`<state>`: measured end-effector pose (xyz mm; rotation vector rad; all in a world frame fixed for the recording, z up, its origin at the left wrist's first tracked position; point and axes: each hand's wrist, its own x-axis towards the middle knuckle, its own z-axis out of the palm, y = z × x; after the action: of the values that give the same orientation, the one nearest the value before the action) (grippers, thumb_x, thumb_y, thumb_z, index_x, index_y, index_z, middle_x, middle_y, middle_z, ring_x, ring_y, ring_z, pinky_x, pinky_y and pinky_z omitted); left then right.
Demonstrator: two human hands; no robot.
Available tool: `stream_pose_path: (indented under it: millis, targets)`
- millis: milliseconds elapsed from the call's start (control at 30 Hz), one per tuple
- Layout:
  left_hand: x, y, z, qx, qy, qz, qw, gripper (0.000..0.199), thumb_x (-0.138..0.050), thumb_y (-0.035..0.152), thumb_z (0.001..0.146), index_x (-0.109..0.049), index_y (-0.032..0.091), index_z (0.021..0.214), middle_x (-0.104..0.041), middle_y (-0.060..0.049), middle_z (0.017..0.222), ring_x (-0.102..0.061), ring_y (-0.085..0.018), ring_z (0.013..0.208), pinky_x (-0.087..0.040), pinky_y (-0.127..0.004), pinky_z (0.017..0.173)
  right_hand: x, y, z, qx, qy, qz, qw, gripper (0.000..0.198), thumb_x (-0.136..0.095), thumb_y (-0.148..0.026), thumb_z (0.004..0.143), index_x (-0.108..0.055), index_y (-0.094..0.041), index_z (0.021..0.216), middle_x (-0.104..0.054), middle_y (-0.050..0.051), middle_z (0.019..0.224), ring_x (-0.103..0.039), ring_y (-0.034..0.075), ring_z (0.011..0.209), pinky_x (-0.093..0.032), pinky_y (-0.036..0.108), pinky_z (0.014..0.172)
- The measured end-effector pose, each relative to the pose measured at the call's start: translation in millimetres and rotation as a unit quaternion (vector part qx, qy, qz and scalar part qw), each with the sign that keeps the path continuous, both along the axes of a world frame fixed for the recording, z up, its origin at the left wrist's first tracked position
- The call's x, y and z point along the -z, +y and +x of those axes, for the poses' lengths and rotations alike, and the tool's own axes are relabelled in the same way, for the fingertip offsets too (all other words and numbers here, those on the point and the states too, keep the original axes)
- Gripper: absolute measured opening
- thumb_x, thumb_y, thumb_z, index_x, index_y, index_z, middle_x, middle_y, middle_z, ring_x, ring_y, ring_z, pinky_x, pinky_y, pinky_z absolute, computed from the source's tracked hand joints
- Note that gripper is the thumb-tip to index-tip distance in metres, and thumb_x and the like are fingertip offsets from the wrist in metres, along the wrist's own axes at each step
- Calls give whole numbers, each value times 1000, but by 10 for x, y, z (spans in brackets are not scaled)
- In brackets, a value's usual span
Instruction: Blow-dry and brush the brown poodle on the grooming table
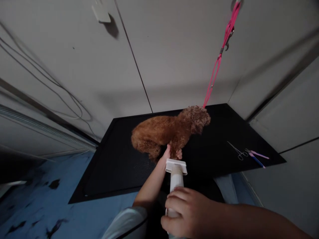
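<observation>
A curly brown dog (159, 127) stands side-on upon a black grooming table (107, 169), its head to the right. My left hand (170, 154) reaches under its chest and is closed around a front leg, partly hidden by fur and by the nozzle. In my right hand (185, 210) is a white tube with a wide, flat nozzle (176, 166), pointed at the dog's front legs. Fingers wrap around the tube from the right. From above, a pink leash (214, 73) runs down to the dog's neck.
At the table's right lie scissor-handled forceps (239, 154) and nail clippers (258, 157) with pink and blue handles. A pale wall (169, 59) stands close behind the table. Cables (57, 83) and a ribbed hose (45, 124) run at left. Dark hair clumps (54, 184) litter the blue floor.
</observation>
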<state>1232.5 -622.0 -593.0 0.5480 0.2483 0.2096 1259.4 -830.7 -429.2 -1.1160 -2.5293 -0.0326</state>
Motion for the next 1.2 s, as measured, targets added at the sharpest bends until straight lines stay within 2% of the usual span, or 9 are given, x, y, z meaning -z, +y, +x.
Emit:
stream_pose_path:
  millis: [133, 233, 400, 567, 667, 767, 933, 1100, 1200]
  targets:
    - [33, -84, 18, -9, -22, 30, 999, 46, -81, 50, 63, -51, 16, 59, -47, 3, 58, -53, -12, 60, -50, -27, 64, -17, -62, 58, 0, 1, -14, 1000, 11, -49, -18, 90, -57, -20, 97, -56, 3, 81, -52, 17, 77, -45, 31, 75]
    - [36, -101, 2, -30, 7, 24, 999, 31, -80, 36, 69, -58, 14, 69, -56, 1, 68, -62, -16, 75, -52, -39, 83, -13, -106, 79, 0, -5, -23, 1000, 14, -51, -18, 87, -57, -20, 100, -55, 3, 80, -51, 17, 77, -45, 32, 75]
    - [-47, -13, 1, -11, 44, 37, 998, 22, -75, 31, 77, -64, 12, 77, -65, -4, 77, -66, -19, 82, -52, -41, 85, 4, -165, 105, 3, -15, -29, 999, 27, -53, -21, 85, -54, -18, 112, -54, 5, 83, -51, 20, 80, -45, 35, 75]
    - [-159, 124, -9, 34, 72, 80, 994, 18, -73, 28, 79, -68, 11, 82, -70, -8, 86, -68, -23, 91, -49, -41, 91, 6, -158, 60, -7, -26, -20, 999, 22, -52, -23, 87, -55, -18, 108, -53, 4, 81, -50, 20, 75, -45, 34, 70]
    - [-192, 185, -31, 29, 98, 124, 987, 23, -73, 31, 78, -70, 9, 84, -71, -12, 91, -67, -22, 89, -49, -35, 88, 17, -130, 17, -5, -3, 28, 1000, 20, -45, -21, 91, -55, -20, 108, -52, 3, 78, -50, 19, 72, -45, 34, 70]
    - [-216, 173, -54, 3, 115, 133, 984, 23, -73, 32, 77, -71, 9, 81, -71, -11, 87, -66, -20, 85, -49, -30, 83, 20, -120, 25, -6, 11, 31, 999, 19, -46, -23, 91, -56, -20, 107, -53, 4, 79, -50, 19, 74, -46, 34, 72]
    - [-243, -29, -73, -92, 59, 6, 994, 31, -71, 34, 76, -55, 15, 57, -58, -1, 62, -64, -18, 73, -50, -39, 86, 17, -158, 102, 0, 15, -4, 1000, 20, -52, -23, 87, -57, -19, 106, -58, 6, 89, -54, 19, 85, -48, 34, 82]
    - [-311, -155, -94, -175, 22, -92, 980, 45, -64, 40, 81, -37, 19, 52, -36, 5, 51, -48, -11, 52, -47, -27, 60, 91, -270, 67, 41, 93, 70, 992, 7, -52, -20, 88, -59, -21, 86, -62, 3, 84, -59, 15, 85, -50, 29, 87]
    - [-367, -142, -155, -217, 13, -109, 970, 46, -53, 44, 89, -34, 19, 54, -34, 5, 52, -38, -9, 48, -38, -22, 52, 133, -355, 59, 35, 111, 89, 989, 6, -56, -24, 89, -60, -26, 93, -64, -1, 89, -60, 14, 94, -49, 30, 94]
